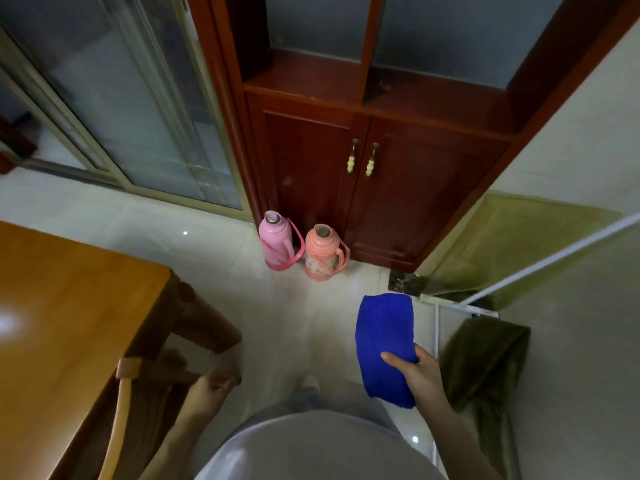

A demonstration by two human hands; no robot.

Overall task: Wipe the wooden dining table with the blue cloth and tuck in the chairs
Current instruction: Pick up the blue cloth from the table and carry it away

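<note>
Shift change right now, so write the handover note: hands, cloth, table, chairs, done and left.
Right hand: grips the blue cloth near its lower half, over the floor, off the table.
Left hand: fingers loosely curled beside the chair, blurred; a grip on it cannot be told.
Wooden table: at the left, no cloth on it; whether it has been wiped cannot be told.
Chair: its back stands at the table's edge.
Left, probably: wipe the table, then check the chairs are tucked.

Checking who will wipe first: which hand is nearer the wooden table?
Left. The left hand is just right of the wooden table, by the chair; the right hand, holding the blue cloth, is farther right.
</note>
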